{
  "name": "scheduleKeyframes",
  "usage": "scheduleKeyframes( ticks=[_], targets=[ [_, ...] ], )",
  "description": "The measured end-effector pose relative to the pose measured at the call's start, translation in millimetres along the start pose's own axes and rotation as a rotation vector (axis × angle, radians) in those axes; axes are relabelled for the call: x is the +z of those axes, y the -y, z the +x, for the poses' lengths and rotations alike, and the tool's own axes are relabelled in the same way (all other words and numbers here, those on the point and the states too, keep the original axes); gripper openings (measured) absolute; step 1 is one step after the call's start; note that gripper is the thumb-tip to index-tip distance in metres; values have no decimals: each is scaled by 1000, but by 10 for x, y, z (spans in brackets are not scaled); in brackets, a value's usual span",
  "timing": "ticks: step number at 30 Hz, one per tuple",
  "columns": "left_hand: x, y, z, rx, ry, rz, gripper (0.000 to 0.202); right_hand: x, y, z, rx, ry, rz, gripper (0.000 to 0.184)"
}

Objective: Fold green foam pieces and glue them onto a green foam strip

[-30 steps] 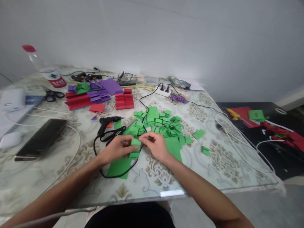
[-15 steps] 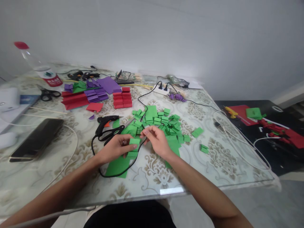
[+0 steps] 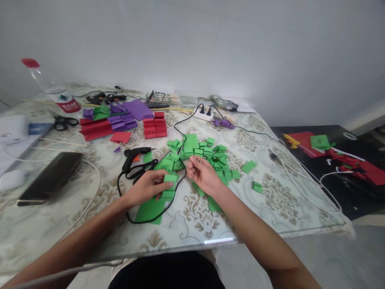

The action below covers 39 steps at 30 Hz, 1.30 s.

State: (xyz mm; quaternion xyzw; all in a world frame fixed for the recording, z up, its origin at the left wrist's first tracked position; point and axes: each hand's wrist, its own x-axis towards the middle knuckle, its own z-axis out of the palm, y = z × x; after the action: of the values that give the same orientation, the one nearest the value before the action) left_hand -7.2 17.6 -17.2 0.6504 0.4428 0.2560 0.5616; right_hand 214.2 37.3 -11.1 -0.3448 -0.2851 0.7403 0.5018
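Observation:
My left hand (image 3: 148,186) is closed on a folded green paper piece (image 3: 169,194), with the thumb across it. My right hand (image 3: 203,174) hovers just right of the glue gun's black cord (image 3: 184,178), its fingers curled in and thumb against the index finger; nothing shows between them. Behind it spreads a pile of small folded green paper pieces (image 3: 221,156). A black glue gun (image 3: 130,157) and black-handled scissors (image 3: 140,170) lie beyond my left hand. Under the cord loop is a green paper sheet (image 3: 150,210).
A phone (image 3: 49,176) and a red-capped bottle (image 3: 64,100) are at the left. Red folded strips (image 3: 155,127) and purple paper (image 3: 136,108) lie farther back. A white power strip (image 3: 203,114) sits near the wall. White cables (image 3: 306,200) hang over the right edge.
My right hand has moved slightly right, away from the cord it was touching, and the cord now bows out farther right. My left hand still holds the green paper piece.

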Motion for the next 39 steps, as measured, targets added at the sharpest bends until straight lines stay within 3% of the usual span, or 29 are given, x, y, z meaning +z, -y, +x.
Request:
scheduleKeyframes(
  ticks=[3,11,17,23,29,34,39],
  targets=[
    [-3,-16,-1,-1,-10,-2,32,-16,13,-3,-64,31,-126,37],
    [-2,-66,-20,38,-46,-196,47,11,11,-104,-297,126,-913,27],
    [-44,-55,-33,86,-49,-142,28,-9,12,-138,-284,240,-1200,34],
    [-51,-31,-29,120,-148,-59,28,-65,107,-111,-96,391,-886,39],
    [-46,-35,-46,126,-148,34,27,-41,156,-56,48,268,-197,36],
    [-59,-43,-62,163,-115,82,23,-70,114,22,-30,73,-150,35],
    [-56,-56,-66,184,-103,97,23,-85,76,34,-32,32,-170,37]
  ],
)
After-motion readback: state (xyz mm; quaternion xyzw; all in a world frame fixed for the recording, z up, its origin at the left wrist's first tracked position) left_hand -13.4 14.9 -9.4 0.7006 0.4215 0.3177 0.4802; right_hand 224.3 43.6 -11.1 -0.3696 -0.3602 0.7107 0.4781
